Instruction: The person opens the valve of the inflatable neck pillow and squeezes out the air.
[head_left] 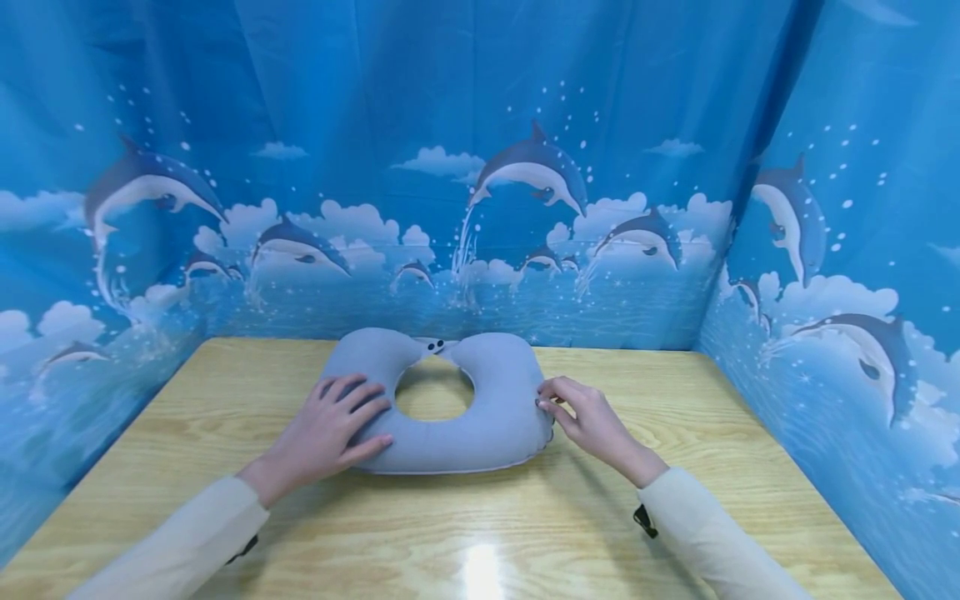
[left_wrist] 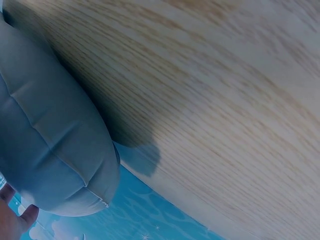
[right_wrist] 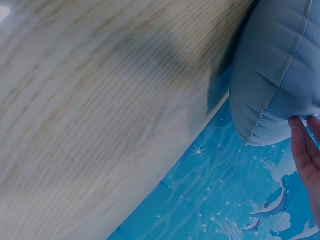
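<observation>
A puffed-up grey U-shaped neck pillow (head_left: 442,446) lies on the table, its round hole in the middle and two black snap buttons (head_left: 436,346) where its ends meet at the back. My left hand (head_left: 337,421) rests on the pillow's left side with fingers spread over the top. At the right edge, my right hand (head_left: 592,421) pinches the pillow with thumb and fingertips, beside a small dark spot. The right wrist view shows fingertips (right_wrist: 299,145) against the seamed side of the pillow (right_wrist: 275,75). In the left wrist view, the pillow's side (left_wrist: 55,125) bulges full, with creases along its seam.
The light wood-grain table (head_left: 660,533) extends around the pillow, with a bright reflection near the front. A blue curtain (head_left: 360,100) printed with dolphins and clouds encloses the back and sides.
</observation>
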